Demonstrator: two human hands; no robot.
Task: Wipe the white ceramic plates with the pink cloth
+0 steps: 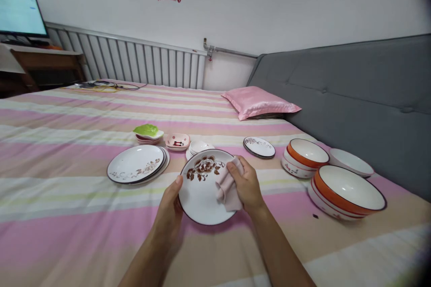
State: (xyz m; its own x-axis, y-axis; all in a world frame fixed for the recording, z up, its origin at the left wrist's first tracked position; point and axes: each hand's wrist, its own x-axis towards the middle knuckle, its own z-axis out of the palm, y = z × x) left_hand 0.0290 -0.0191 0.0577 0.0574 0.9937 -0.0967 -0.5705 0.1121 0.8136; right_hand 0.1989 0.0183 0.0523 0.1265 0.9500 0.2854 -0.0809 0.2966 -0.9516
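A white plate (202,199) with a brown flower pattern and a dark rim is held up, tilted toward me, over the bed. My left hand (171,202) grips its left edge, thumb on the rim and the other fingers hidden behind. At the plate's right side, my right hand (247,184) is closed on a pale pink cloth (229,190), which lies against the plate's face. Behind the plate stand small white dishes (200,145), partly covered by it. To the left lies a stack of larger flowered plates (134,163).
Small pink dishes (178,141) and a green leaf-shaped dish (148,131) sit beyond the plate stack. Smaller plates (259,147) lie right of centre. Orange-rimmed bowls (346,190) and a white bowl (352,161) are at right. A pink pillow (261,101) rests near the grey headboard (353,80).
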